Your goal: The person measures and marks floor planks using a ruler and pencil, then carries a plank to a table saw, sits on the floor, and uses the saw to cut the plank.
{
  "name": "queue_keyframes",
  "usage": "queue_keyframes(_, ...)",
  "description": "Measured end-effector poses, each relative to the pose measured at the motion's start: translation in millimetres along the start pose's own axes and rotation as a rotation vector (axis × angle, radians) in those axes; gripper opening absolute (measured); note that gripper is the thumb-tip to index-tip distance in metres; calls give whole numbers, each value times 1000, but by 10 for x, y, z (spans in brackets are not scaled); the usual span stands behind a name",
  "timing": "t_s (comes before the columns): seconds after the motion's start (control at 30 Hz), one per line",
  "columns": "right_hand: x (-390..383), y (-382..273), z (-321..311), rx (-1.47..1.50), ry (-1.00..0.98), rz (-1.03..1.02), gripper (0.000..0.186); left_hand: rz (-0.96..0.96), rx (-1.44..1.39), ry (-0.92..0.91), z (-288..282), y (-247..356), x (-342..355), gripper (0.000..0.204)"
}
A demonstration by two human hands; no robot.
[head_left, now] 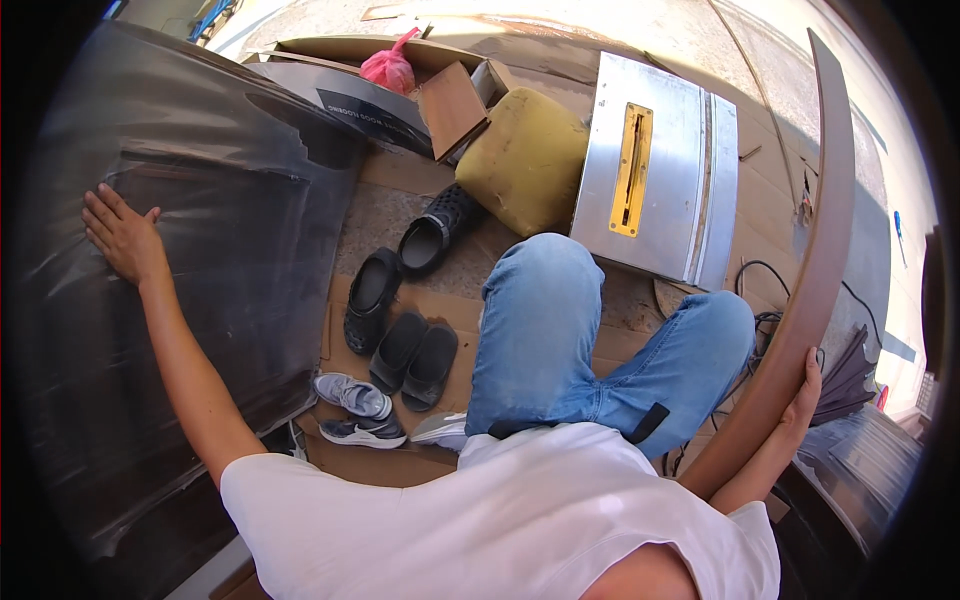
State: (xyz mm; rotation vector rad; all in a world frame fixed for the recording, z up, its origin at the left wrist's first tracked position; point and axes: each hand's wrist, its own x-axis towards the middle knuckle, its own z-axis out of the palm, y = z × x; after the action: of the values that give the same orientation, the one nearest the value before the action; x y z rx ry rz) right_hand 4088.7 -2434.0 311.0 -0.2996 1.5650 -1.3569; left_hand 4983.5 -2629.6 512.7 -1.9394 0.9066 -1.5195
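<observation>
My left hand (123, 225) lies spread on a dark, plastic-wrapped surface (220, 320) that fills the left side. My right hand (805, 385) is closed on a long brown plank (832, 170), which runs from beside my body up toward the top right. My bent knees in blue jeans are at the centre, between the wrapped surface and the plank. Part of the plank's lower end is hidden behind my body.
Ahead are a metal table saw (675, 170), a yellow cushion (520, 155), cardboard boxes (450, 100) and a pink bag (390, 70). Black clogs (367, 305), slides (428, 370) and sneakers (362, 430) lie on cardboard. Black cables (775, 270) trail at the right.
</observation>
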Motion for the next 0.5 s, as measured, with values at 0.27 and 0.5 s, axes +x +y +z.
queue_keyframes(0.27, -112, -58, 720, -53, -81, -46, 40, 17, -5, 6, 224, 82, 184, 93)
queue_keyframes(0.5, -261, -64, 1219, -164, -166, -62, 35, -24, 52, -124, 527, 118, 427, 96)
